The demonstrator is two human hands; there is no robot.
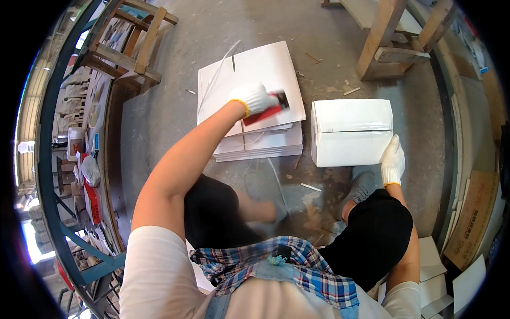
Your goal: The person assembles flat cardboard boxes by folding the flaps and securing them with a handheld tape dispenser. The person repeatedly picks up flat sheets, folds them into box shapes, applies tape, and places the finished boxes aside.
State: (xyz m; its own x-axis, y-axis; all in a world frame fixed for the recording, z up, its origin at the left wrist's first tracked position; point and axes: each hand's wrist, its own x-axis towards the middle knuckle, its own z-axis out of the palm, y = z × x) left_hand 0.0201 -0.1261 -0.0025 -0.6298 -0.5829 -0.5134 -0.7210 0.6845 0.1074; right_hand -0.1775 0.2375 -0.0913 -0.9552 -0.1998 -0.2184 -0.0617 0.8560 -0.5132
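Observation:
My left hand (252, 99), in a white knitted glove with a yellow cuff, is closed around a red-and-black hand tool (264, 114); motion blur hides its exact kind. Hand and tool are above a stack of flat white cardboard sheets (255, 61), with a loose pale strap (219, 72) across its left side. To the right sits a white cardboard box (353, 143), its two top flaps folded down and meeting at a seam. My gloved right hand (393, 161) lies stretched along the box's near right corner, touching it.
Wooden trestles (380, 40) stand at the far right and far left. A cluttered shelf (90, 154) with a blue metal frame runs along my left. Cardboard pieces (470, 218) lean at the right. Small scraps (311, 187) dot the concrete floor.

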